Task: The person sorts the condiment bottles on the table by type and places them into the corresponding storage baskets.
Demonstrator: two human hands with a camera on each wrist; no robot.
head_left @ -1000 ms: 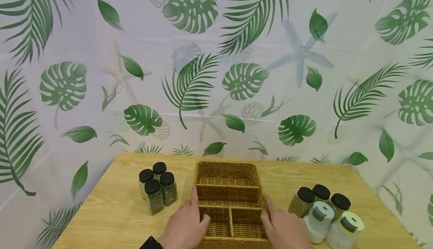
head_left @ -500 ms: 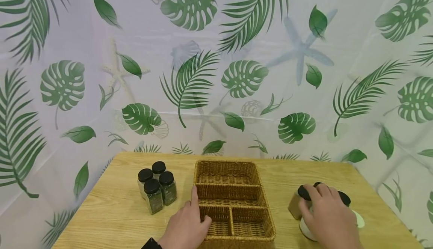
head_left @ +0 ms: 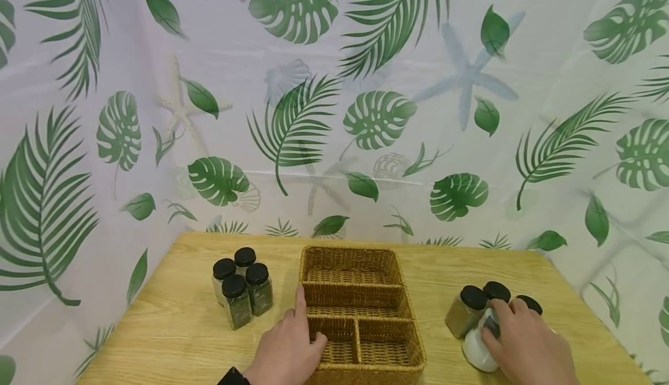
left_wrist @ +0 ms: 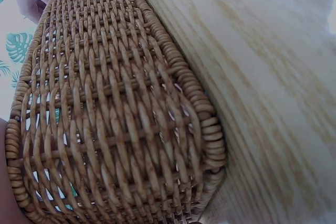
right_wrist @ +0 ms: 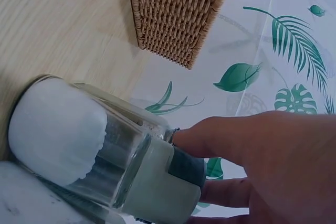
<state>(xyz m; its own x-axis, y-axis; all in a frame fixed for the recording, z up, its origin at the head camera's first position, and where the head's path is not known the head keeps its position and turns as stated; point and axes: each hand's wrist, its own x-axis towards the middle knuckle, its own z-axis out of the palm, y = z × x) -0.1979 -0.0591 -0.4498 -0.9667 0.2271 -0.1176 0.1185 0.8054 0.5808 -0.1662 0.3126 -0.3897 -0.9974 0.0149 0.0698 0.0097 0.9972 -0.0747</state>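
A wicker basket [head_left: 388, 367] with several compartments stands in the middle of the table. My left hand [head_left: 288, 344] holds its left wall, thumb inside and index finger along the outside near the rim. The basket's woven side [left_wrist: 105, 103] fills much of the left wrist view. At the right, my right hand [head_left: 530, 341] grips the pale lid of a clear seasoning jar of white powder [head_left: 477, 353], its thumb and fingers on opposite sides of the lid. In the right wrist view, this seasoning jar [right_wrist: 58, 129] sits beside another jar of white contents [right_wrist: 29, 198], partly cut off.
Black-lidded spice jars [head_left: 473, 299] stand just behind the gripped jar, partly covered by the right hand. Left of the basket, several more black-lidded jars [head_left: 237, 303] are grouped together. A leaf-patterned cloth [head_left: 334, 112] hangs behind the wooden table [head_left: 172, 315].
My right hand has let go of the basket's right wall, moved right to the jars and taken hold of the pale-lidded seasoning jar. The left hand has stayed on the basket.
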